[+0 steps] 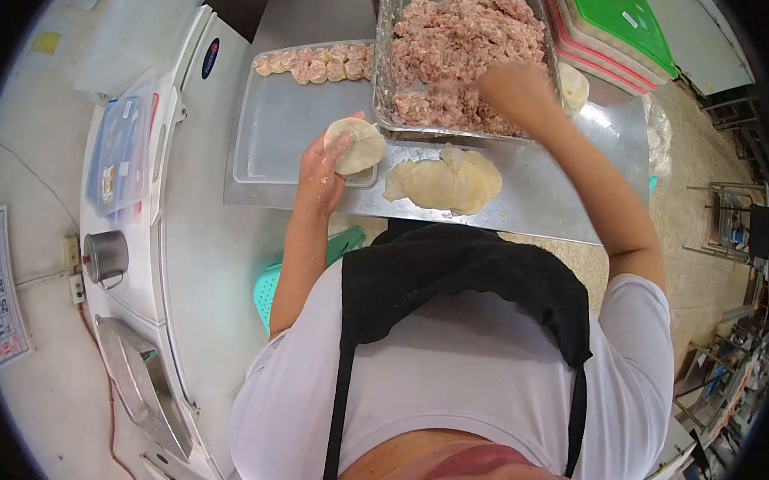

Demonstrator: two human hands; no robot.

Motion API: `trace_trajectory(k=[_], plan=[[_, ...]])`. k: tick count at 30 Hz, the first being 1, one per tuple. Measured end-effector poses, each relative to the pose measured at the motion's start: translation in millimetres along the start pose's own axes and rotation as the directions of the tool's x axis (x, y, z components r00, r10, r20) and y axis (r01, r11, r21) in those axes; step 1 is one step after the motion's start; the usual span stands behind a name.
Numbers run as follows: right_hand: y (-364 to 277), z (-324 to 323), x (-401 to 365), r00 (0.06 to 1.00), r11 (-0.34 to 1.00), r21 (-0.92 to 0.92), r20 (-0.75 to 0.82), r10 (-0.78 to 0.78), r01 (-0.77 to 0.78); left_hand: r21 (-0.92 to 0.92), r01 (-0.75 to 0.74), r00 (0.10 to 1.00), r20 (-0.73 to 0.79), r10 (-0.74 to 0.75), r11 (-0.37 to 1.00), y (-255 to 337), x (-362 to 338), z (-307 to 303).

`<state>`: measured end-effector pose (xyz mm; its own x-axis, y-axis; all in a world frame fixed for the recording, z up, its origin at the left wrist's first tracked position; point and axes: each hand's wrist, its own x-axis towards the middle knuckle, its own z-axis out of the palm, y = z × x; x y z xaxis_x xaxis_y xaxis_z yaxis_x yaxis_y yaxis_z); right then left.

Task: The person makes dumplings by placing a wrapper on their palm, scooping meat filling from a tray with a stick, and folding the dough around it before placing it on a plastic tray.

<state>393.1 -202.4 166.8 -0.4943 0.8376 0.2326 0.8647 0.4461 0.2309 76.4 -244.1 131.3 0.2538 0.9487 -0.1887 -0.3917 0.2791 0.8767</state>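
Observation:
My left hand (323,169) holds a round, pale dough wrapper (356,146) above the right edge of a clear plastic tray (272,138). Rows of small filled dumplings (315,63) lie along the tray's far side. My right hand (516,92), blurred by motion, is over the minced meat (464,40) in a metal pan (460,133); its fingers cannot be made out. Between my arms, a loose pile of wrappers (444,182) lies on the metal table (552,192) in front of the pan.
Stacked containers with a green lid (624,25) stand at the back right. Beside the pan's right edge are more wrappers (573,88). A white refrigerator (214,257) is at the left, with a metal cup (105,258) on it. A turquoise basket (266,293) sits below the table edge.

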Motion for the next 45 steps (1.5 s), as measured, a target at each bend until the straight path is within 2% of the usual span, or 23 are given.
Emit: trace_trajectory(k=[2, 3, 6, 7, 9, 12, 16, 19, 21, 24, 25, 26, 28, 32, 34, 35, 37, 38, 40, 41, 43, 44, 45], plan=[[-40.7, 21.9, -17.3, 0.982, 0.995, 0.051, 0.162, -0.098, 0.091, 0.021, -0.027, 1.0, -0.006, 0.027, 0.999, 0.4, 0.5, 4.5], [-43.9, 8.3, -22.3, 0.985, 0.991, 0.062, 0.116, -0.125, 0.118, -0.006, -0.058, 0.998, -0.036, 0.057, 0.998, 1.9, -0.1, 8.8], [-3.0, -18.8, -5.2, 0.971, 0.995, -0.023, 0.221, -0.089, 0.097, -0.072, -0.082, 0.993, -0.092, 0.075, 0.994, 0.8, -2.1, 11.1], [2.4, -16.7, 2.4, 0.971, 0.995, -0.021, 0.219, -0.094, 0.101, -0.107, -0.074, 0.993, -0.103, 0.063, 0.991, 0.5, -2.0, 10.7], [6.0, -14.5, 18.7, 0.998, 0.998, 0.016, 0.011, -0.06, 0.059, -0.101, -0.093, 0.986, -0.148, 0.077, 0.991, -3.4, -2.3, 12.1], [-30.5, 11.6, 25.0, 0.986, 0.981, 0.188, 0.15, -0.071, 0.042, -0.114, -0.134, 0.971, -0.216, 0.107, 0.984, -9.0, -3.0, 12.9], [-62.5, 22.8, -3.6, 0.987, 0.973, 0.209, 0.106, -0.118, 0.094, -0.139, -0.19, 0.94, -0.312, 0.139, 0.972, -9.3, -4.2, 11.4], [-47.4, 18.7, -13.9, 0.975, 0.936, 0.351, 0.219, -0.046, -0.035, -0.268, -0.206, 0.929, -0.357, 0.101, 0.941, -11.5, 2.5, 5.6], [-30.5, 18.9, -18.2, 0.937, 0.735, 0.62, 0.344, 0.06, -0.275, -0.273, -0.224, 0.925, -0.361, 0.116, 0.936, -13.4, 9.8, 0.8], [-8.1, 5.2, -15.2, 0.932, 0.785, 0.542, 0.341, 0.121, -0.3, -0.279, -0.252, 0.921, -0.361, 0.142, 0.927, -14.0, 21.3, -0.4], [-4.8, -6.7, -10.8, 0.907, 0.862, 0.386, 0.383, 0.175, -0.329, -0.277, -0.268, 0.92, -0.358, 0.16, 0.923, -13.1, 24.2, -0.2], [-7.6, -9.5, -5.8, 0.906, 0.861, 0.385, 0.385, 0.176, -0.331, -0.277, -0.266, 0.921, -0.357, 0.158, 0.923, -10.7, 27.6, 1.1], [-14.1, -12.0, 2.1, 0.863, 0.972, 0.121, 0.492, 0.117, -0.201, -0.296, -0.284, 0.916, -0.365, 0.167, 0.912, -7.5, 34.4, 5.7], [-37.2, -3.5, -13.2, 0.902, 0.931, 0.292, 0.425, 0.077, -0.217, -0.314, -0.299, 0.923, -0.336, 0.189, 0.901, -9.1, 45.9, 12.3], [-24.0, 2.9, -21.5, 0.886, 0.643, 0.654, 0.456, 0.084, -0.398, -0.288, -0.237, 0.937, -0.32, 0.14, 0.928, -8.1, 50.9, 19.4], [-24.2, -2.1, -20.7, 0.885, 0.645, 0.653, 0.458, 0.083, -0.398, -0.29, -0.236, 0.937, -0.321, 0.138, 0.927, -10.8, 57.1, 21.4], [-22.3, -17.0, -22.7, 0.898, 0.515, 0.74, 0.301, 0.321, -0.433, -0.433, -0.118, 0.991, -0.106, 0.079, 0.893, -18.8, 72.3, 30.9], [-22.3, -18.3, -21.0, 0.896, 0.517, 0.736, 0.302, 0.326, -0.436, -0.436, -0.114, 0.992, -0.101, 0.078, 0.893, -19.3, 76.8, 44.6], [-24.1, -19.2, -13.6, 0.872, 0.398, 0.811, 0.257, 0.416, -0.429, -0.573, 0.043, 0.999, 0.031, -0.031, 0.818, -8.2, 82.6, 79.8], [-27.1, -9.9, -13.9, 0.869, 0.398, 0.809, 0.256, 0.424, -0.433, -0.572, 0.05, 0.999, 0.04, -0.033, 0.818, -0.7, 85.6, 90.9], [-35.4, 16.7, -19.6, 0.895, 0.5, 0.797, 0.109, 0.433, -0.339, -0.719, 0.181, 0.98, 0.187, -0.065, 0.67, 9.3, 91.1, 106.3], [-32.0, 12.1, -23.3, 0.893, 0.5, 0.796, 0.109, 0.436, -0.341, -0.719, 0.184, 0.98, 0.189, -0.066, 0.67, 7.0, 93.5, 105.8], [-24.5, 2.3, -27.6, 0.919, 0.614, 0.704, 0.149, 0.364, -0.357, -0.735, 0.167, 0.985, 0.146, -0.087, 0.657, 2.8, 96.8, 101.7]])
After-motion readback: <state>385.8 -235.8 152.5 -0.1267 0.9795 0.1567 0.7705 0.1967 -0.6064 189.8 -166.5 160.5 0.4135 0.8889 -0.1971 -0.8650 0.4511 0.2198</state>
